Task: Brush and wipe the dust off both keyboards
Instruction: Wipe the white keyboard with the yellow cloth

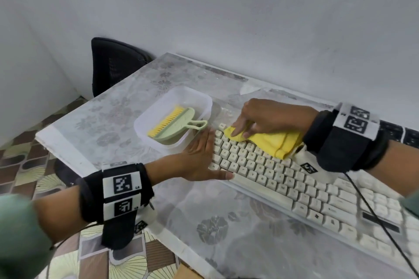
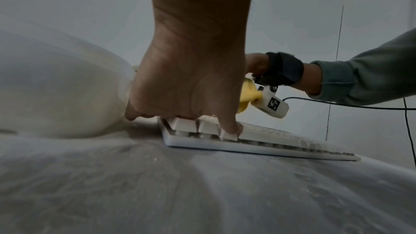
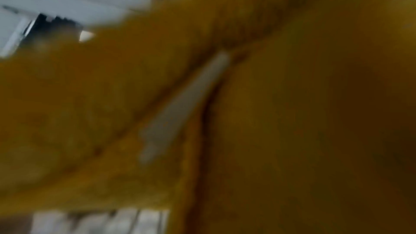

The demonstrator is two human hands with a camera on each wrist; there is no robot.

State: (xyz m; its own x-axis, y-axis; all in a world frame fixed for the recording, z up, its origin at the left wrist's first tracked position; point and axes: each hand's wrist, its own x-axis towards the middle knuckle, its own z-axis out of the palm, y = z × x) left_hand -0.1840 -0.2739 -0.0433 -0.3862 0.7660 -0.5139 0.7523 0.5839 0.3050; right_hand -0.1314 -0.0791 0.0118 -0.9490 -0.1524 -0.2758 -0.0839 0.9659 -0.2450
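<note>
A cream keyboard (image 1: 294,186) lies slanted across the table. My left hand (image 1: 204,154) rests flat over its left end, fingers straight, thumb along the front edge. In the left wrist view the left hand (image 2: 186,86) presses down on the end keys of the keyboard (image 2: 270,141). My right hand (image 1: 241,132) grips a folded yellow cloth (image 1: 272,142) against the top-left keys. The cloth (image 3: 292,131) fills the blurred right wrist view. A black keyboard (image 1: 394,131) shows partly behind my right wrist.
A translucent tub (image 1: 199,99) stands just left of the keyboard, holding a yellow-bristled brush (image 1: 163,123) and a green dustpan (image 1: 179,127). A black chair (image 1: 113,63) stands beyond the table's far left corner. A black cable (image 1: 374,215) crosses the keyboard's right half.
</note>
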